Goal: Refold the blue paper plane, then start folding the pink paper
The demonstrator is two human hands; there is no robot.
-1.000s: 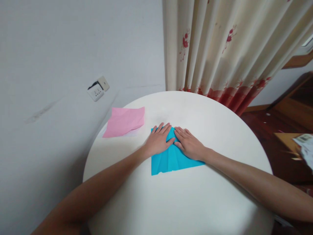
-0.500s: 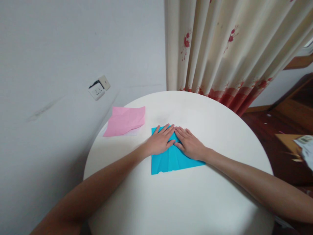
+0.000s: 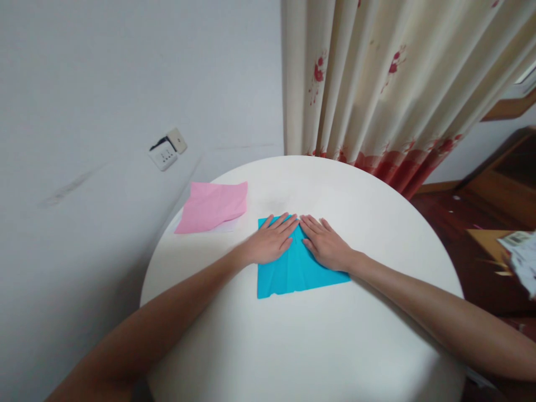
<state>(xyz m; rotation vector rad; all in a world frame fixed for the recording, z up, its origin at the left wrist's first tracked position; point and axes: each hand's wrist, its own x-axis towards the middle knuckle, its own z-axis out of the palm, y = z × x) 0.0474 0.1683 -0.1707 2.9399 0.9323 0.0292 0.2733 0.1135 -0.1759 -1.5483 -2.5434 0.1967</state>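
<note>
While the left hand (image 3: 268, 243) lies palm-down, the right hand (image 3: 328, 245) mirrors it.

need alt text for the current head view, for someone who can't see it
A person's left hand and right hand lie flat, palms down, on a blue sheet on a round white table. A pink sheet lies at the table's far left, by a wall; a cream-and-red curtain hangs behind.
</note>
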